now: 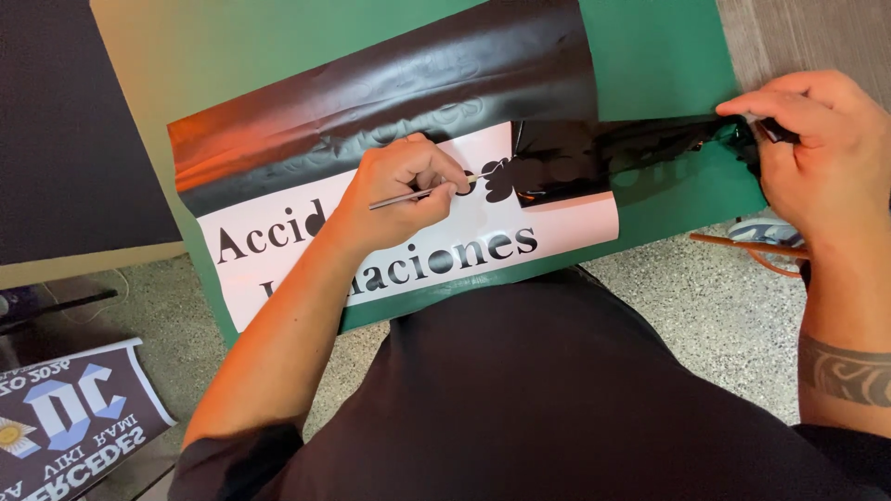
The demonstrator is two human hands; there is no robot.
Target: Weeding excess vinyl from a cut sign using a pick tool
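Observation:
A white backing sheet (pixel 278 269) with black cut letters lies on a green board (pixel 650 56) across my lap. Glossy black vinyl film (pixel 390 93) is peeled back above the letters. My left hand (pixel 399 190) holds a thin metal weeding tool (pixel 413 196) like a pen, its tip at a black letter piece (pixel 501 181). My right hand (pixel 817 148) pinches the stretched strip of black vinyl (pixel 631 148) at the board's right edge and pulls it sideways.
A dark printed banner (pixel 65 427) lies on the speckled floor (pixel 724 315) at lower left. A thin wooden stick (pixel 742 245) and a shoe (pixel 761 230) sit under my right hand. A dark panel (pixel 65 130) stands at left.

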